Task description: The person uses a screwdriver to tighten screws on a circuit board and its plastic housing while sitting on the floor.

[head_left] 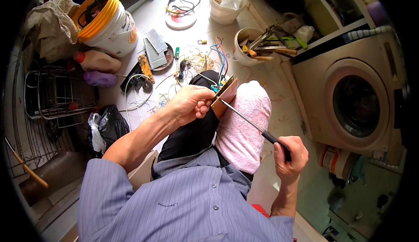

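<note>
My left hand [193, 103] pinches the edge of a brown circuit board [225, 97] between thumb and fingers, above my knees. Green parts sit along the board, and blue and red wires [224, 58] run from it. Wrapped round a black handle is my right hand [291, 158], which holds a long screwdriver [249, 122]. Its metal shaft slants up to the left, and the tip meets or nearly meets the board's lower edge; contact is hard to tell. A pink towel [244, 124] covers my right knee, under the shaft.
Ahead on the floor lie loose wires [198, 61], grey metal plates [156, 50] and a cable coil [181, 19]. A bucket of tools [249, 45] stands ahead to the right, beside a washing machine [349, 93]. Left are a white bucket [114, 32], bottles [100, 63] and a wire rack [56, 93].
</note>
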A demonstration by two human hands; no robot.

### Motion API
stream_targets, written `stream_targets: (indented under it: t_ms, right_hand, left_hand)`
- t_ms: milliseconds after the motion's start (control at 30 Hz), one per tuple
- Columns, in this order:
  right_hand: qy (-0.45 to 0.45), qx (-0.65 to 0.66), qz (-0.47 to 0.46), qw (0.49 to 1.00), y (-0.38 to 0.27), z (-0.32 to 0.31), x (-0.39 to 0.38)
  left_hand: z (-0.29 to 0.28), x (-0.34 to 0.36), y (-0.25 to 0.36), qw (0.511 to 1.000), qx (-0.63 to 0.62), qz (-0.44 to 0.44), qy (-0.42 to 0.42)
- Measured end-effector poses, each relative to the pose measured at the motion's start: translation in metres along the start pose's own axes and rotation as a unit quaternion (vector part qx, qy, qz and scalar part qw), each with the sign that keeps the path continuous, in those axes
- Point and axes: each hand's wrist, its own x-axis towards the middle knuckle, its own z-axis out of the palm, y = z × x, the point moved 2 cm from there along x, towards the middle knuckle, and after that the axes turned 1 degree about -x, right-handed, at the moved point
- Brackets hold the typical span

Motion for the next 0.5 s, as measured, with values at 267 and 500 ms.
stream_targets:
  t_ms: [267,500]
  right_hand:
    - [0.134,0.242,0.267,0.923,0.009,0.012,-0.025]
    - [0.149,0.120,0.110,0.975,-0.008,0.024,-0.031]
  left_hand:
    - [0.003,0.002,-0.002,1.000,0.000,0.005,0.003]
    - [0.000,0.003,-0.001,1.000,-0.002,0.012,0.007]
